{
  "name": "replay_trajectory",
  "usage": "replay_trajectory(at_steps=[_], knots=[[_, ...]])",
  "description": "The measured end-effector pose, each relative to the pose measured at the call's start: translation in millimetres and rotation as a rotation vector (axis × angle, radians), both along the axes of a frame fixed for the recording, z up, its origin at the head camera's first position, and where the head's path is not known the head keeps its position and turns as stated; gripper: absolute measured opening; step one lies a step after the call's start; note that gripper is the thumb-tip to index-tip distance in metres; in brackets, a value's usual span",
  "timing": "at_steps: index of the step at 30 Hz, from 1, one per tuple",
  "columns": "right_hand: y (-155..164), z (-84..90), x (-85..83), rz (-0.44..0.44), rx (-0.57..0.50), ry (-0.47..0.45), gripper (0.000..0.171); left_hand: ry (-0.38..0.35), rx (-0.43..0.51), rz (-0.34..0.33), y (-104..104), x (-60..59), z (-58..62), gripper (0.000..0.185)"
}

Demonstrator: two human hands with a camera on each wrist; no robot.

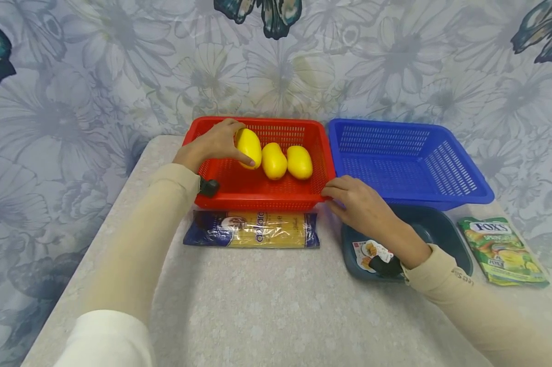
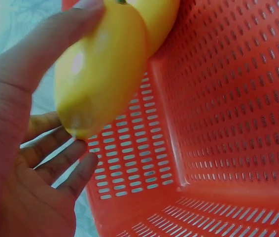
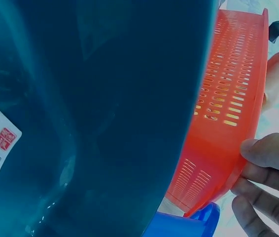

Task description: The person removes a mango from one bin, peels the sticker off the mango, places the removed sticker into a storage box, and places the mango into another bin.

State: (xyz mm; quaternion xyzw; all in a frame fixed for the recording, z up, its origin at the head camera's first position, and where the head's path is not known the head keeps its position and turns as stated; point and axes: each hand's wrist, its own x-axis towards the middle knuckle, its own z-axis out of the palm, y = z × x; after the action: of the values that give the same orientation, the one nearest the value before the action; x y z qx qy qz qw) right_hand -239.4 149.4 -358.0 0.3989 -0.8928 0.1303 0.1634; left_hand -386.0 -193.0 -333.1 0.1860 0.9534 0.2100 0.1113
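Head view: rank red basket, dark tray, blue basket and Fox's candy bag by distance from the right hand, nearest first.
1. red basket: to the left, the right hand touches its near right corner.
2. dark tray: directly under the wrist.
3. blue basket: behind the hand; close to the tray's rank, hard to split.
4. Fox's candy bag: far right on the table.

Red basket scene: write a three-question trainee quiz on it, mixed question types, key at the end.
1. True or false: the left hand grips a yellow fruit inside the red basket.
2. How many yellow fruits lie in that basket?
3. The right hand touches: A) the blue basket, B) the red basket's corner, C) the pasta packet.

Key: 1 true; 2 three; 3 B.
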Motion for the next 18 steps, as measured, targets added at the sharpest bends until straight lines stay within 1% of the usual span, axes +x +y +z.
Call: replay_trajectory(at_steps=[3, 7, 12, 15, 18], knots=[[-0.2, -0.8, -0.4, 0.002, -0.001, 0.008, 0.025, -0.035, -0.020, 0.008, -0.4, -2.5, -1.7, 0.109], [0.2, -1.5, -0.7, 0.005, 0.005, 0.012, 0.026, -0.082, -0.045, 0.010, 0.6, -7.3, -7.2, 0.109], [0.7, -1.0, -0.3, 0.000, 0.000, 0.014, 0.026, -0.143, -0.056, 0.008, 5.7, -12.4, -12.9, 0.110], [0.7, -1.0, -0.3, -0.001, -0.004, 0.014, 0.026, -0.173, -0.067, 0.010, 8.9, -13.7, -15.4, 0.110], [0.3, -1.4, -0.6, 0.002, -0.007, 0.012, 0.025, -0.198, -0.097, 0.018, 9.1, -15.0, -20.0, 0.108]])
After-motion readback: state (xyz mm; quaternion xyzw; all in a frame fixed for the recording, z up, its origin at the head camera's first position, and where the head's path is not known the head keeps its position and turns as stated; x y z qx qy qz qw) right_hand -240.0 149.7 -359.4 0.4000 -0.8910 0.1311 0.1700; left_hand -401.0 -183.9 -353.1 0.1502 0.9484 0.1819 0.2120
